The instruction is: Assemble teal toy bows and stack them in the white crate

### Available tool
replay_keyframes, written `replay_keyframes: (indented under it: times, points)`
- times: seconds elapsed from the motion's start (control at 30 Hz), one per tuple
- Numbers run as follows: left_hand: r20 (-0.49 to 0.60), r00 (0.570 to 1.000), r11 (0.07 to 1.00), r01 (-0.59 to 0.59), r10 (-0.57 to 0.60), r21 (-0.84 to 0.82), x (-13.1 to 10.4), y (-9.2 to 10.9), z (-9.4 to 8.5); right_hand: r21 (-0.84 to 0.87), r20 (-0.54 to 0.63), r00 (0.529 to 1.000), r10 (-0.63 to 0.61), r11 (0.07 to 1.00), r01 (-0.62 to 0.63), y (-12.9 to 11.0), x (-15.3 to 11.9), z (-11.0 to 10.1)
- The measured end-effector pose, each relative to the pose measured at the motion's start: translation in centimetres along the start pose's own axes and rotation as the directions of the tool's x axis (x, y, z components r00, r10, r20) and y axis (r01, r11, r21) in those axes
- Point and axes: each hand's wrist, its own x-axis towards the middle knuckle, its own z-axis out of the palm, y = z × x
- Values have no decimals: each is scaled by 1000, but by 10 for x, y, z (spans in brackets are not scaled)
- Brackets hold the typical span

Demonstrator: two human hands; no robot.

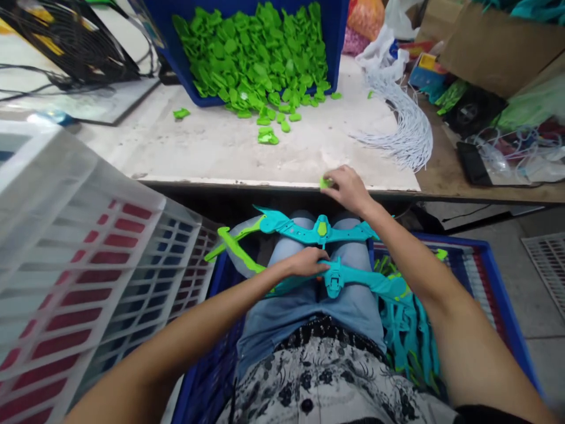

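Observation:
Across my lap lies a turquoise plastic bow-shaped frame (pixel 368 281) with lime-green ends, its middle bracket facing up. My left hand (pixel 309 262) is closed on it beside that bracket, its fingertips partly hidden. Farther from me on my knees rests a second turquoise bow-shaped frame (pixel 300 233), which has a green piece fitted at its centre. Over the table's front edge, my right hand (pixel 348 189) pinches a small green plastic piece (pixel 325 183) between thumb and fingers.
A blue bin (pixel 196 97) of small green pieces (pixel 265 56) lies tipped toward me, some spilled out. White strings (pixel 415 129) lie to its right. A white basket (pixel 132 176) stands left; a blue crate (pixel 494 294) with more turquoise frames (pixel 408 330) is at right.

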Motion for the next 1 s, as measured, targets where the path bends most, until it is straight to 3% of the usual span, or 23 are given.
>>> replay_keyframes:
  times: [0.1,0.23,0.33,0.53,0.63,0.73,0.87,0.93,1.0]
  points:
    - [32,999,994,-23,26,-106,9,-10,2,115,-89,995,-50,992,60,-34,-71,-4]
    - [138,989,982,-31,57,-184,15,-13,2,144,-99,995,-20,989,34,-77,-177,15]
    - [164,986,973,33,5,-228,19,-13,2,112,-145,988,54,993,-38,-94,-221,37]
    - [247,969,851,136,-8,-507,18,-13,7,10,-215,976,39,999,-38,-97,-226,58]
    - [244,970,855,122,6,-505,16,-11,8,-34,-206,978,47,998,-55,-100,-226,57]
    - [191,982,918,75,1,-389,17,-9,7,-51,-194,977,84,994,-96,-103,-230,57]
    - [147,989,959,55,-14,-279,19,-3,8,70,-137,925,356,935,-349,-101,-229,59]
    - [166,986,956,82,-36,-280,20,0,8,102,-12,871,491,867,-487,-96,-222,57]
    - [176,982,959,111,-65,-262,20,2,10,67,153,822,549,824,-563,-91,-212,52]
